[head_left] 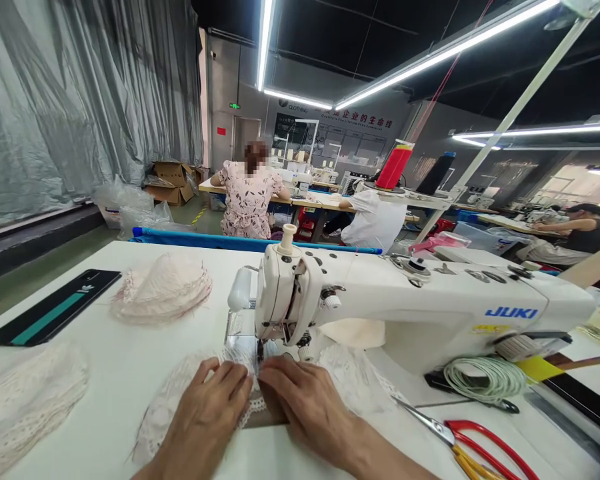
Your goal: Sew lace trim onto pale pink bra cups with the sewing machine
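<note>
Just in front of the needle area of a white JUKI sewing machine (420, 287), my left hand (211, 400) presses white lace fabric (165, 393) with bent fingers held together. My right hand (313, 403) is closed at the fabric's edge, its fingertips right beside the presser foot (261, 350). A scalloped lace trim (257, 402) shows between my hands. More of the white fabric (347, 373) lies bunched under the machine arm, right of my right hand. The fingertips partly hide where the fabric meets the foot.
Stacked white lace pieces (163, 287) and another pile (30, 407) lie at left, near a black-and-green case (55, 307). Red-and-yellow-handled scissors (445, 430) and a coiled pale green cord (485, 380) lie at right. Co-workers (253, 200) sit beyond the table.
</note>
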### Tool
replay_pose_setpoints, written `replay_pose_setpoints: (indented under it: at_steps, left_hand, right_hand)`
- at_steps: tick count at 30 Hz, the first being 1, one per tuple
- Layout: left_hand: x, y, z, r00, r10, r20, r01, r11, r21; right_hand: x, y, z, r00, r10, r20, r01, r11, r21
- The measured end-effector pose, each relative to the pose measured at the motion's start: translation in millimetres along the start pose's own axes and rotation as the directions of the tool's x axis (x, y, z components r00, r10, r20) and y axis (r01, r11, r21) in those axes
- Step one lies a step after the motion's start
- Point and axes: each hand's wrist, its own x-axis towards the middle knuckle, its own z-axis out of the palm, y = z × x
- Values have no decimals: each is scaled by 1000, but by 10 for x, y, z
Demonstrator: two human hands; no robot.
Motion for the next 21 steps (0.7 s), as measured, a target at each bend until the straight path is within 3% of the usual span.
replay_pose_setpoints:
  at_steps: [6, 13, 21]
  left_hand:
    - [51, -29, -27, 1000, -15, 10, 16, 1000, -11]
    - [77, 22, 29, 999, -32, -39, 33, 999, 36]
    - [91, -20, 80, 1000, -16, 4, 16, 997, 70]
  right_hand:
    - [-239, 54, -2, 995, -84, 45, 86, 995, -49]
    - [-205, 72, -8, 988, -156, -10, 155, 986, -64]
    - [-180, 82, 6, 981, -192, -15, 189, 975, -115]
